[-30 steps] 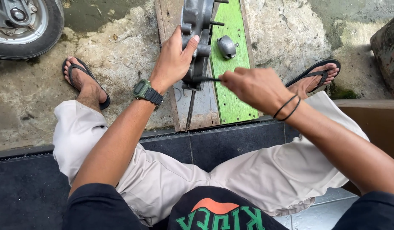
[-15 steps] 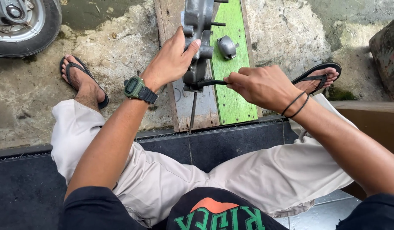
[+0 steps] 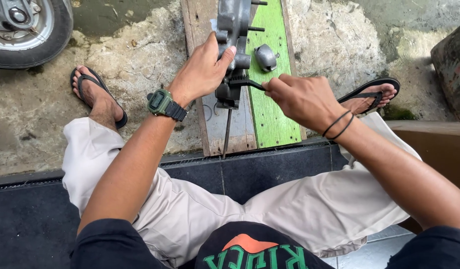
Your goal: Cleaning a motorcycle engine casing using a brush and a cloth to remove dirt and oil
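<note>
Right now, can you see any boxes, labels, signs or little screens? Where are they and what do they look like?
Wristwatch: on the left wrist, chunky, green case, dark square screen, black strap.
Shirt print: bottom edge, on the dark shirt, green block letters under an orange shape.
Brown box-like thing: right side, by the right arm; plain, unclear what it is.

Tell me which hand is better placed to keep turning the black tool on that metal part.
Right. The right hand already grips the black tool's handle, while the left hand is busy steadying the grey metal part on the plank.

head-worn view, looking steeply down, close
</note>
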